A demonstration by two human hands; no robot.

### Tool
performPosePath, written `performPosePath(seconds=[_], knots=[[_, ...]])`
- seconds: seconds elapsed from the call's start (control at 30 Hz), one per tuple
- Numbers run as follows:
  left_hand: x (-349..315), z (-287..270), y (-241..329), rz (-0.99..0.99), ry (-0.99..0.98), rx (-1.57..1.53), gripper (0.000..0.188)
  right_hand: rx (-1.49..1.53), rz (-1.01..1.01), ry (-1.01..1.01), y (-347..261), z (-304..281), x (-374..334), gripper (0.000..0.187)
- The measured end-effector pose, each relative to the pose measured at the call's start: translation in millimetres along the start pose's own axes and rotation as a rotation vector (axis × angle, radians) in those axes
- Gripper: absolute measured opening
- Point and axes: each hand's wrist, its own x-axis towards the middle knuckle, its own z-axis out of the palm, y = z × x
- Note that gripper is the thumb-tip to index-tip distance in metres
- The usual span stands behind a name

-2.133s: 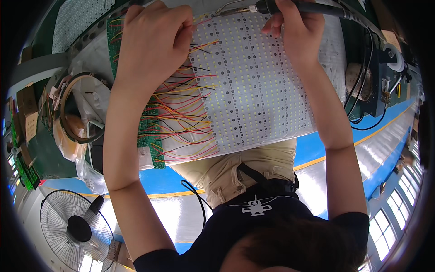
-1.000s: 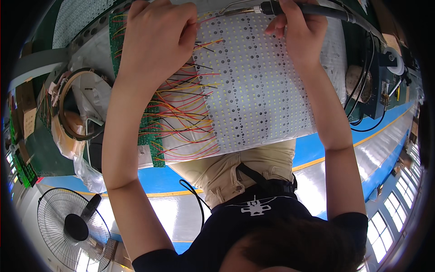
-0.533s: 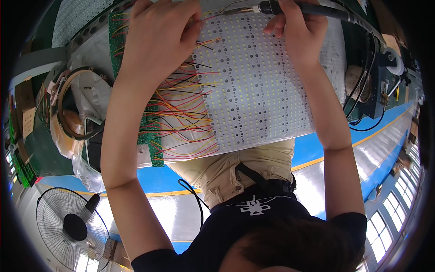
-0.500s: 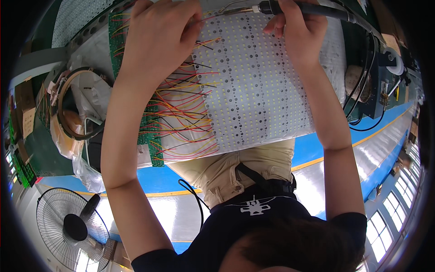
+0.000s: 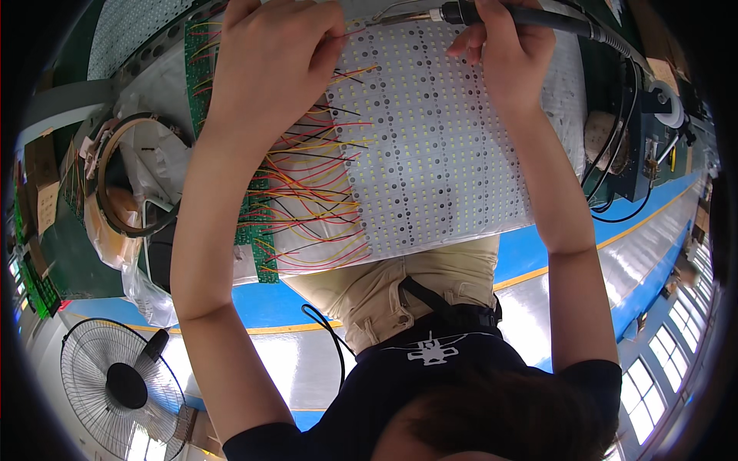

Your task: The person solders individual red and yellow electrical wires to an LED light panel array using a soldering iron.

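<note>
At the far edge of a white sheet dotted with small yellowish LEDs (image 5: 453, 165), my left hand (image 5: 277, 65) is closed in a pinch on a thin red wire (image 5: 356, 32). My right hand (image 5: 515, 65) grips the black handle of a soldering iron (image 5: 461, 12). The iron's metal tip points left, close to the wire's end; I cannot tell whether they touch. A thin bent metal tube (image 5: 392, 8) runs beside the tip. Red, yellow and black wires (image 5: 319, 180) fan from a strip of green circuit boards (image 5: 254, 219) onto the sheet's left side.
Left of my left forearm are a round hoop (image 5: 108, 177) and clear plastic bags (image 5: 146, 288). Black cables (image 5: 634, 100) and a spool holder (image 5: 671, 107) stand at the right. A fan (image 5: 127, 384) is at lower left. Pale padding (image 5: 565, 115) lies under the sheet.
My left hand has shifted very slightly to the right with the red wire. The right hand and the soldering iron stay almost where they were.
</note>
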Motion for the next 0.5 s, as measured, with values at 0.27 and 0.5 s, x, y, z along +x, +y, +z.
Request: performPosePath(seconds=[0.27, 0.5], knots=[[-0.2, 1.6, 0.2, -0.014, -0.003, 0.019, 0.007, 0.058, -0.038, -0.005, 5.4, -2.5, 1.2, 0.024], [0.3, 1.9, 0.1, -0.015, 0.004, 0.016, 0.007, 0.059, -0.054, -0.019, 7.0, -4.0, 2.1, 0.025]])
